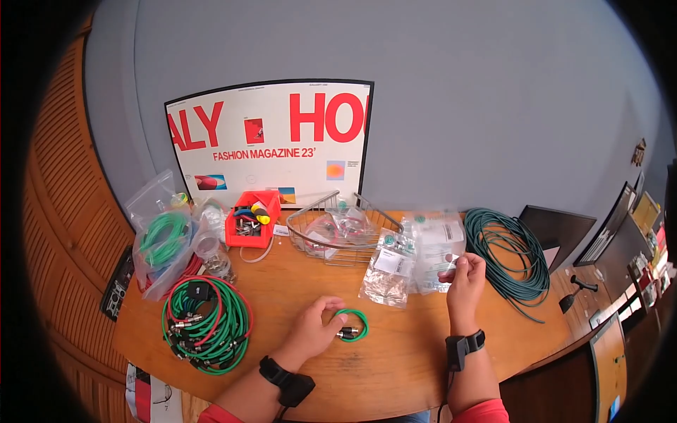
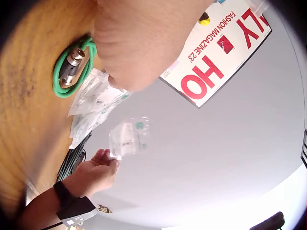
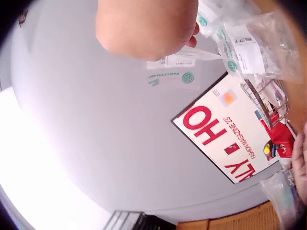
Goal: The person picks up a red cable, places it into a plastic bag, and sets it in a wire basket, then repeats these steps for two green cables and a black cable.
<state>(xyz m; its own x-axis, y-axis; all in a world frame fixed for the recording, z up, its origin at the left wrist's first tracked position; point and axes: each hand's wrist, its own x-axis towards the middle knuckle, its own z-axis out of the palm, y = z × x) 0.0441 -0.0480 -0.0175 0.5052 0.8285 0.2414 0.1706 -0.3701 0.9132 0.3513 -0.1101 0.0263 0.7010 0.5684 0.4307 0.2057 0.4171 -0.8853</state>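
A short coiled green cable (image 1: 364, 326) with metal connectors lies on the wooden table. Beside it, the left hand (image 1: 310, 330) has relaxed fingers near the coil's left edge; whether they touch it I cannot tell. The right hand (image 1: 467, 290) is raised at the right and pinches a clear plastic bag (image 2: 128, 139) with a white label, seen best in the left wrist view. Behind the right hand, more clear labelled bags (image 1: 395, 262) lie on the table. In the right wrist view the right hand (image 3: 146, 28) hides part of the held bag (image 3: 180, 60).
A heap of green and red cables (image 1: 226, 317) lies at the left, beside a zip bag (image 1: 161, 236) of green cable. Farther back are a red bin (image 1: 252, 241), a wire basket (image 1: 338, 247) and a poster-like panel (image 1: 271, 134). A large dark cable coil (image 1: 539, 271) is at the right.
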